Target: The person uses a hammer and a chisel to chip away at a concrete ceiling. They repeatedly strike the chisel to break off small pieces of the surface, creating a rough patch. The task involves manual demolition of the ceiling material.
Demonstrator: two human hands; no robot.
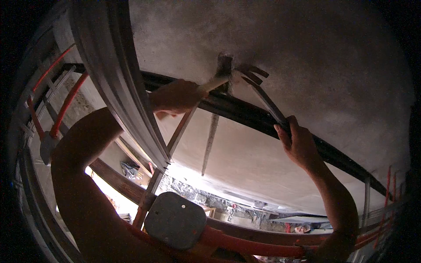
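My left hand (179,97), left of centre, grips the pale handle of a hammer (213,83). Its blurred dark head lies near a rough dark slot (224,64) in a grey concrete or plaster surface. My right hand (301,143) is closed around a dark metal bar (268,100), perhaps a pry bar, slanting up to the left. The bar's upper end meets or overlaps the hammer head in view; contact cannot be told. Behind both hands a long black metal beam (243,113) crosses the surface diagonally.
Close on the left, a ribbed metal profile (115,72) passes in front of my left arm. Red-orange tubes (70,102) stand at far left. A dark rounded plate (176,220) and red rail (250,241) lie below. Rubble and scattered materials (236,210) show lower down.
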